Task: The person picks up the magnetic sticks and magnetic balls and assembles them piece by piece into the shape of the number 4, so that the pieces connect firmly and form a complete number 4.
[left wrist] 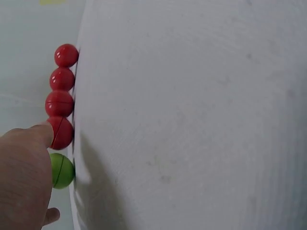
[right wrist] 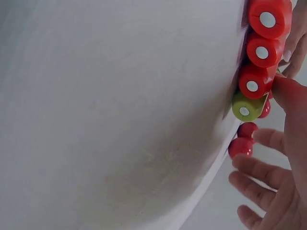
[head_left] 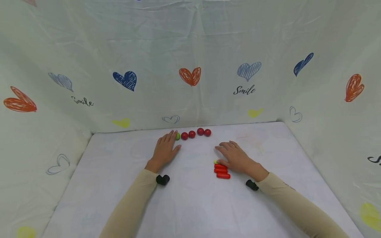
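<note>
The left hand [head_left: 163, 150] is partly hiding the green ball [head_left: 178, 136], its fingers extending alongside; whether they are touching cannot be told. Four red balls [head_left: 191, 134] are sitting to its right. The right hand's [head_left: 236, 158] fingers are standing apart, its thumb partly covering the green cylinder [head_left: 215, 162], contact being unclear. Three red cylinders [head_left: 221, 171] are lying nearer the person. Only the right wrist view is showing white discs [right wrist: 262, 52] on the cylinder ends.
</note>
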The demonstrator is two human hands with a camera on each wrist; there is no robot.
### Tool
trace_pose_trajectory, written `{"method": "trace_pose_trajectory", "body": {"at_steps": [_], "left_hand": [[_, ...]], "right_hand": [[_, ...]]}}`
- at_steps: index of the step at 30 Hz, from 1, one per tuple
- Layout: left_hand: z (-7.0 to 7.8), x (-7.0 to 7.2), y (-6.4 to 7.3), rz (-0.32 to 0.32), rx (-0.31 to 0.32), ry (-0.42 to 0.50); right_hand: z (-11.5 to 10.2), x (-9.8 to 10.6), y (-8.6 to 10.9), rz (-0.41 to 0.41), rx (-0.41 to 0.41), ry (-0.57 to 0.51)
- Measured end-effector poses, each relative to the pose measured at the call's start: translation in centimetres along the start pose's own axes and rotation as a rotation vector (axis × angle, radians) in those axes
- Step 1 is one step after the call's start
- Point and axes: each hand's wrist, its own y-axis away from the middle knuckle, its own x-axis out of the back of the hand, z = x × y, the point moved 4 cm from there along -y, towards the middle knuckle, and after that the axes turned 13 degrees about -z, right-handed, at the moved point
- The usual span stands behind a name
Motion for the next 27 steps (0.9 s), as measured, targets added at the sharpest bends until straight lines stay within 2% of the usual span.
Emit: {"method": "trace_pose_trajectory", "body": {"at_steps": [8, 19, 22, 27], "left_hand": [[0.36, -0.08, -0.51, 0.017, 0.007, -0.027], [0.78, 0.25, -0.56, 0.073, 0.015, -0.026], [0.87, 0.30, -0.58, 0.091, 0.022, -0.035], [0.80, 0.29, -0.66, 0.116, 0.041, -0.043]], "right_hand": [[-0.53, 0.62, 0.04, -0.016, 0.069, 0.002], [-0.65, 0.92, 0.39, 0.073, 0.180, 0.041], [-0.49, 0.80, 0.42, 0.078, 0.189, 0.049], [-0.28, 0.86, 0.50, 0.048, 0.162, 0.029]]}}
